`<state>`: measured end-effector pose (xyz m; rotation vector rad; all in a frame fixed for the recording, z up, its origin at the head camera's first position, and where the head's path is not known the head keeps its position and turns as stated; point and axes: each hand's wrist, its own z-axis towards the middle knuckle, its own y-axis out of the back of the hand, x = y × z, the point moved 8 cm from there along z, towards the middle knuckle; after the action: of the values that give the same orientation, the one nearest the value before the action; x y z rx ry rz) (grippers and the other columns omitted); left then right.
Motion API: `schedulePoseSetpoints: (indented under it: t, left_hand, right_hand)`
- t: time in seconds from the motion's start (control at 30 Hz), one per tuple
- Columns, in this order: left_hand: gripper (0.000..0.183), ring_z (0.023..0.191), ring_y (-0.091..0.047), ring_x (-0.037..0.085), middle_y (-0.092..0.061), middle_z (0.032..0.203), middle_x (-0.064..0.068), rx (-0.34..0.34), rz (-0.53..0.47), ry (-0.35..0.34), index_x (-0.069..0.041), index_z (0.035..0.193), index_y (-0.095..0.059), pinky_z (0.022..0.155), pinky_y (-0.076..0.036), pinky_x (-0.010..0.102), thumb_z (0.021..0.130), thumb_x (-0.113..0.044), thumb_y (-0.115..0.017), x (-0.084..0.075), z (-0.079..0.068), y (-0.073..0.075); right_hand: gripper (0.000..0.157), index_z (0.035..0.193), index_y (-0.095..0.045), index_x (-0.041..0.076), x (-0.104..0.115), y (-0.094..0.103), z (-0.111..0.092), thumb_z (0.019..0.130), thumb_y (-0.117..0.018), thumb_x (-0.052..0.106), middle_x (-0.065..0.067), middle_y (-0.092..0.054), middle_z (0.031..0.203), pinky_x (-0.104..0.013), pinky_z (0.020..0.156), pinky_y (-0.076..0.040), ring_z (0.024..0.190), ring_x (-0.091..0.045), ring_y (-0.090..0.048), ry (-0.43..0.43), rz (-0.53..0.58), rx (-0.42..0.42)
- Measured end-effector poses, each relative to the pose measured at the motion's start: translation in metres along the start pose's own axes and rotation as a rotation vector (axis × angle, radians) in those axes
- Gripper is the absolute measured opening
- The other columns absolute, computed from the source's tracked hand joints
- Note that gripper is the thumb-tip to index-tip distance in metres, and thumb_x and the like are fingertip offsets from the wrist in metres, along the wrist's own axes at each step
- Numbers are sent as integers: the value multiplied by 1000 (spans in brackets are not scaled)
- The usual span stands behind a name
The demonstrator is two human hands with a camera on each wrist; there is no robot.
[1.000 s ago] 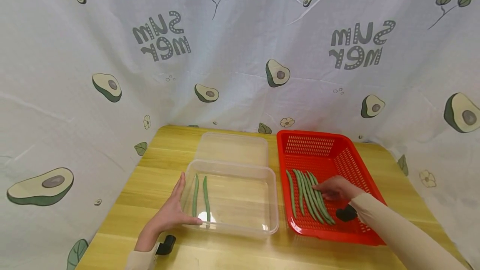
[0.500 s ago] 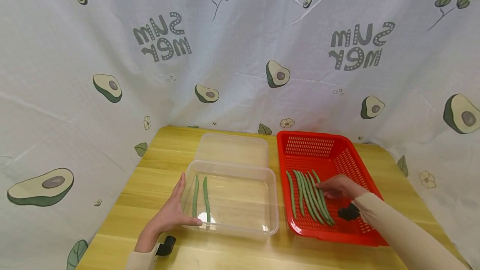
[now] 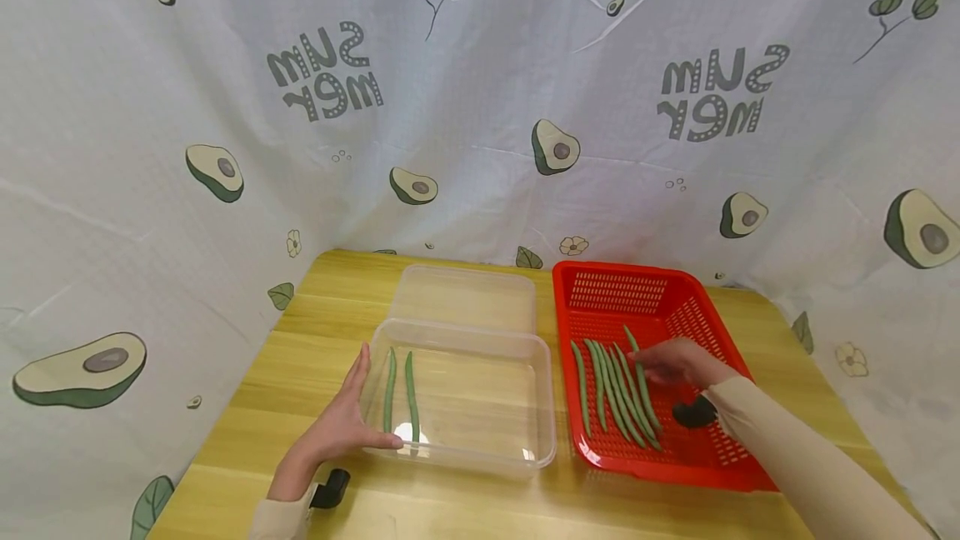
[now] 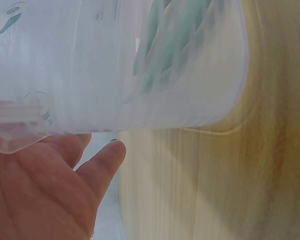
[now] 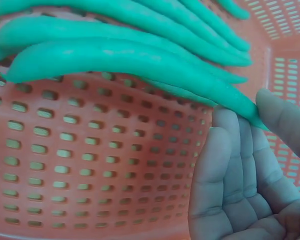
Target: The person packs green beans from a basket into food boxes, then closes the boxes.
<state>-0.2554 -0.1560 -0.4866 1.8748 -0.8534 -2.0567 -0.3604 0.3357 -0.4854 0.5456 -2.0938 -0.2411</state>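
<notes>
My right hand (image 3: pixel 678 361) is inside the red basket (image 3: pixel 697 476). Its thumb and fingers pinch one end of a green bean (image 5: pixel 125 56), clearly seen in the right wrist view. This bean slants beside several other green beans (image 3: pixel 602 386) on the basket floor. At the clear plastic container (image 3: pixel 480 398), my left hand (image 3: pixel 337 430) touches the near left corner, fingers straight along the side and thumb at the front rim. Two green beans (image 3: pixel 412 394) lie lengthwise near the container's left wall.
Behind the container lies a flat translucent lid (image 3: pixel 465 298). Everything stands on a wooden table (image 3: pixel 273 373), with a white avocado-print cloth (image 3: pixel 480 107) hanging behind and at the sides. The basket is right of the container, a narrow gap between them.
My right hand has pulled one green bean slightly away from the row, its far end shifting up and back. The left hand and container have stayed in place.
</notes>
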Motion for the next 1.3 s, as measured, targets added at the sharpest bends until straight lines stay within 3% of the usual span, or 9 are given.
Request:
schedulePoseSetpoints:
  t: [0.3,0.63,0.93,1.17,1.3]
  left_hand:
    - [145,138,-2,45,10,155,21,0,-13,-1,-15,150,17,104,-15,63,57,-44,-89,1,0,1]
    - [145,138,-2,44,10,155,20,-7,-10,-12,-12,150,16,105,-15,62,57,-46,-89,0,0,2]
    - [145,138,-2,44,10,155,19,-3,-22,-4,-15,150,17,105,-15,62,56,-45,-89,1,0,1]
    - [145,138,-2,44,9,155,20,-9,-9,-13,-12,150,15,105,-15,62,56,-47,-89,2,0,0]
    - [144,138,-2,44,10,155,20,-4,-15,-10,-12,150,15,104,-15,63,56,-46,-89,2,0,0]
  right_hand:
    - [22,97,-70,-7,11,2,2,90,-66,14,-3,-63,66,-24,59,-54,55,-10,-60,-26,33,-37]
    - [23,94,-70,-5,26,-5,3,90,-68,18,-4,-65,67,-23,60,-53,57,-12,-60,-13,-1,-40]
    - [29,103,-67,-9,50,-13,7,88,-69,16,-6,-67,70,-28,65,-55,59,-15,-63,13,47,-53]
    - [37,115,-61,-11,76,-21,6,90,-67,14,-5,-68,74,-33,73,-55,65,-16,-65,67,54,-6]
    - [33,112,-64,-9,86,-24,7,90,-67,16,-5,-68,73,-35,76,-54,66,-18,-66,58,75,-20]
